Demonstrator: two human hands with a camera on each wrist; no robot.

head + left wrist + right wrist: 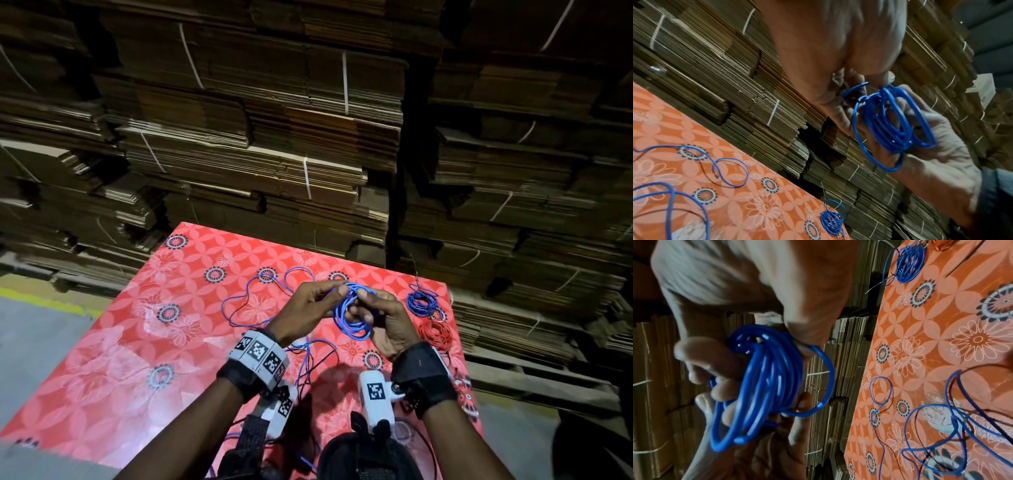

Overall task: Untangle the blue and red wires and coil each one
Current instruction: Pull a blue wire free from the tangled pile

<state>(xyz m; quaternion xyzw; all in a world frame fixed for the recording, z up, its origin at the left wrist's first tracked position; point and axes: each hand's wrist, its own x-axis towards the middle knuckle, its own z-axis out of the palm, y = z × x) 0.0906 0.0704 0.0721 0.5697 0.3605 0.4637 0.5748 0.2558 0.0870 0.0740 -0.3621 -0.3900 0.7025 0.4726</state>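
Your hands: left hand [301, 313] and right hand [387, 322] together, both gripping the blue coil [352, 317] above the table [120, 359].
Finished coils: small blue coil [423, 303] and red coil [436, 334] at the table's right edge.
Loose blue wire [246, 301]: lying on the table.

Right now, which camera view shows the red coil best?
The head view: the red coil lies whole on the table's right edge, nearer than a blue coil. The right wrist shows only a blurred orange sliver at its top edge; the left wrist shows none.
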